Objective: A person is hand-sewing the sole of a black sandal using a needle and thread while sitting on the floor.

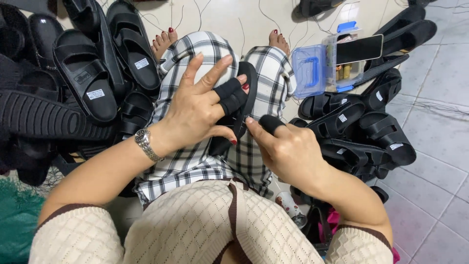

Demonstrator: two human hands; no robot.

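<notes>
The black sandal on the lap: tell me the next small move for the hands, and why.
Probably draw the right hand away from the black sandal to pull the stitch tight. The left hand pins the sandal upright on the checked lap, fingers in black guards, while the right thumb and forefinger pinch at its edge. No thread or needle is clear enough to confirm.

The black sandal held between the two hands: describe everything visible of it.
The black strapped sandal looks like matte rubber or foam. It stands on edge over the lap in checked trousers, its rounded end up and sole edge facing right. The left hand, wearing black finger sleeves, grips it across the middle; the right hand touches its lower edge. Most of it is hidden.
</notes>
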